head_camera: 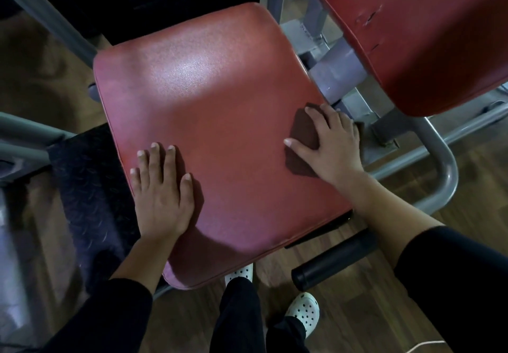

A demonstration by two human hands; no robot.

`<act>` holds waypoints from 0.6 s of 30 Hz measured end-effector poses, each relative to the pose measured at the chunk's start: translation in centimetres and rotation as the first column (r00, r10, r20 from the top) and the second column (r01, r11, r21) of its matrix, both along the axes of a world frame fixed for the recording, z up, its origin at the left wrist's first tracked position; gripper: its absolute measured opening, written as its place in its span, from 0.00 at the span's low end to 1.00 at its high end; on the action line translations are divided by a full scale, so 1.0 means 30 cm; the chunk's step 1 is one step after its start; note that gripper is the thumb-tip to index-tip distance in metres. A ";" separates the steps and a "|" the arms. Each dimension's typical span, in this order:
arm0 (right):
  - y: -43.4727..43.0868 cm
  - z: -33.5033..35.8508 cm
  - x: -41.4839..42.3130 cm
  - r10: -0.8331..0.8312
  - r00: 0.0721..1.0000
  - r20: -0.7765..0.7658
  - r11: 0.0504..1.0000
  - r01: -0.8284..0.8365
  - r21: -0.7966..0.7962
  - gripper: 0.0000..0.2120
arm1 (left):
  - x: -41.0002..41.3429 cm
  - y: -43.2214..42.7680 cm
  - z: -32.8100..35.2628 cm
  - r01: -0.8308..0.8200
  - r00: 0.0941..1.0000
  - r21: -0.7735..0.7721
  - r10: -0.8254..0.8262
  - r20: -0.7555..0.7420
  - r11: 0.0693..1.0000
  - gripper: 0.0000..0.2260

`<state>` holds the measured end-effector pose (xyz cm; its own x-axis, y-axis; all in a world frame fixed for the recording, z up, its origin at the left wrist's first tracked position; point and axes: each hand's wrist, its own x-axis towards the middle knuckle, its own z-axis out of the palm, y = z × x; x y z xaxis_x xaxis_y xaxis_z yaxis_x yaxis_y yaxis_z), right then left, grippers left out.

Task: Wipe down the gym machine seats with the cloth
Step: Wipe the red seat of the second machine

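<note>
A red padded seat (pixel 214 110) fills the middle of the view. My right hand (pixel 328 143) presses a dark brown cloth (pixel 302 135) flat onto the seat's right edge, fingers spread over it; part of the cloth sticks out past the hand on both sides. My left hand (pixel 162 190) lies flat on the seat's near left part, fingers apart, holding nothing. A second red pad (pixel 428 36), with small tears in its cover, stands at the upper right.
Grey metal frame tubes (pixel 439 160) run around the seat's right side and upper left. A black roller handle (pixel 334 259) sticks out below the seat's near right corner. A dark tread plate (pixel 90 187) lies at the left. Wooden floor and my white perforated shoes (pixel 303 310) are below.
</note>
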<state>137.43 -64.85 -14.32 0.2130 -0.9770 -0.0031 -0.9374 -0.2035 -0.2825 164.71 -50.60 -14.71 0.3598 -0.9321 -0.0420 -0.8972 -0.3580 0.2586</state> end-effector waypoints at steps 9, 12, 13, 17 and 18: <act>0.193 0.001 0.148 0.318 0.948 0.004 0.946 -0.317 -0.065 0.37 | 0.010 0.006 -0.011 0.022 1.000 0.019 -0.022 0.015 1.000 0.28; 0.135 -0.006 0.072 0.156 0.987 -0.042 0.978 -0.160 -0.137 0.36 | 0.008 0.002 -0.010 0.014 1.000 0.022 -0.015 0.003 1.000 0.27; 0.100 -0.007 0.061 0.066 0.996 -0.051 0.987 -0.073 -0.146 0.35 | 0.007 0.001 -0.011 0.011 1.000 0.024 -0.011 0.004 1.000 0.27; 0.037 -0.010 0.124 -0.098 0.994 -0.058 0.987 0.090 -0.131 0.36 | 0.003 -0.002 -0.010 0.011 0.999 0.032 -0.012 0.030 0.999 0.27; 0.046 -0.008 0.154 -0.084 0.995 -0.051 0.988 0.077 -0.135 0.36 | 0.004 -0.002 -0.011 0.013 0.999 0.035 -0.014 0.030 0.999 0.27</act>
<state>142.06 -63.46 -14.56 0.1368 -0.9836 0.1175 -0.9659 -0.1588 -0.2045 164.81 -50.66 -15.05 0.3489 -0.9350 -0.0637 -0.9091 -0.3542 0.2193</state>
